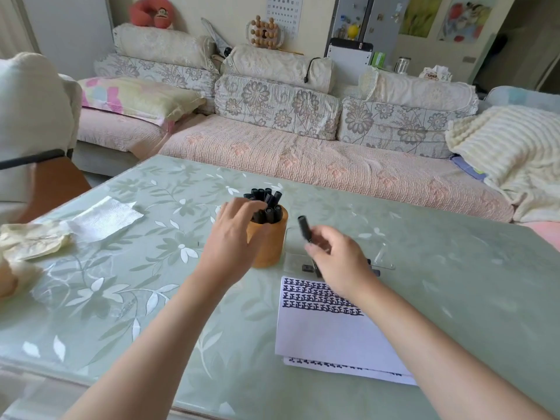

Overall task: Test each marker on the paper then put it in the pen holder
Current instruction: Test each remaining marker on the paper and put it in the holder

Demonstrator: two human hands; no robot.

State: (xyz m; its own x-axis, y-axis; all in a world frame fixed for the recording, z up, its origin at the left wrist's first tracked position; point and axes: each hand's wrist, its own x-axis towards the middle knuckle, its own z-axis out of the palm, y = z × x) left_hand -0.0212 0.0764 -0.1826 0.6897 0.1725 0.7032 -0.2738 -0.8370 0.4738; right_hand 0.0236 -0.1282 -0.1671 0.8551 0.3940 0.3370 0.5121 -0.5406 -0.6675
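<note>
Head view. Your right hand [339, 262] is curled round a black marker [304, 228]. The fingers clench the lower end and hide it, so only the upper half shows above your knuckles. Its long axis runs steeply up and away from your fingers, leaning left toward the holder [269, 242]. The free end sits level with the holder's rim, just right of it and not touching. Motion blur makes it impossible to tell whether that end is cap or tip.

Your left hand [233, 234] is released, with the fingers nearly straight and lightly spread. It covers the holder's left wall. The fingertips reach the bunch of markers [268, 204] standing upright in the holder, caps up. I cannot tell whether they actually touch it.

Behind your right fingers lies a clear case [383, 257], which is hard to make out against the table [454, 268]. Dark pieces [308, 267] show at your thumb side and again past the little-finger side. Your hand covers the rest, so what they are is unclear.

The paper [327, 325] lies under your right wrist, and your forearm cuts off the right end of its rows of black marks. A second sheet [348, 365] shows only its edge beneath. A tissue [106, 219] lies well left of your left fingers.
</note>
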